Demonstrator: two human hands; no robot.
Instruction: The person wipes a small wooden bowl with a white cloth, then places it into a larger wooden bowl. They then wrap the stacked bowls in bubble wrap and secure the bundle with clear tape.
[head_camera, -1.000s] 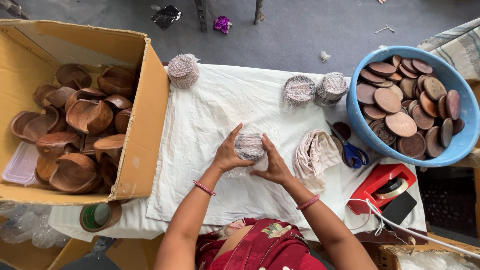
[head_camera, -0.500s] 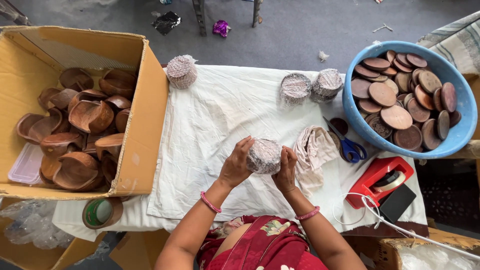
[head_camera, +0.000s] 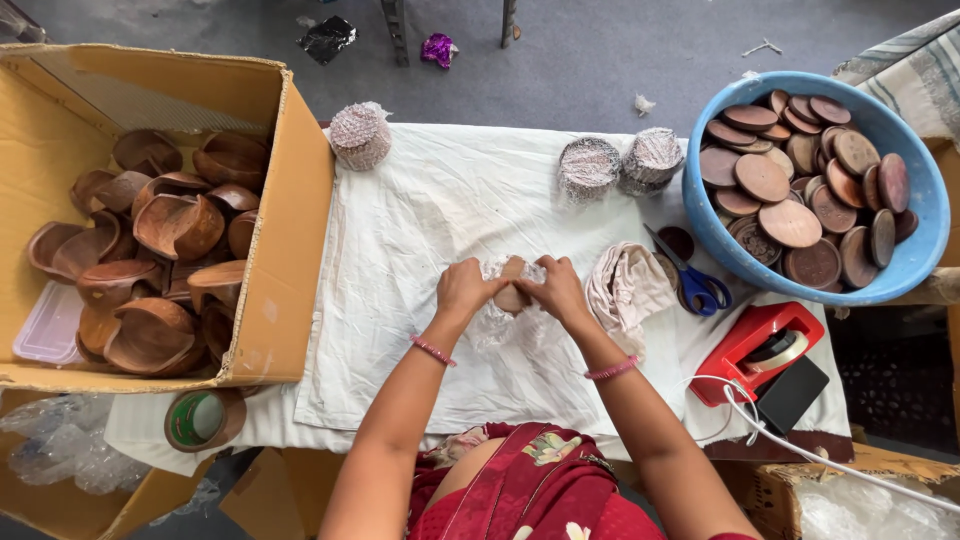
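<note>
My left hand (head_camera: 463, 289) and my right hand (head_camera: 558, 291) meet over the white cloth (head_camera: 430, 210) at the table's middle. Both grip a stack of brown round discs partly wrapped in clear bubble wrap (head_camera: 510, 290); a brown disc face shows between my thumbs. Loose wrap hangs under the bundle toward me. Three wrapped bundles stand at the far side: one at the left (head_camera: 360, 135), two side by side (head_camera: 620, 163) to the right.
An open cardboard box (head_camera: 290, 230) of brown wooden bowls stands at the left. A blue tub (head_camera: 900, 275) of brown discs sits at the right. Blue scissors (head_camera: 690, 280), crumpled cloth (head_camera: 625, 290), a red tape dispenser (head_camera: 755, 350) and a tape roll (head_camera: 200, 420) lie around.
The bundle was lifted upright between my hands, then turned and lowered; now a bare disc face shows and my hands press together around it.
</note>
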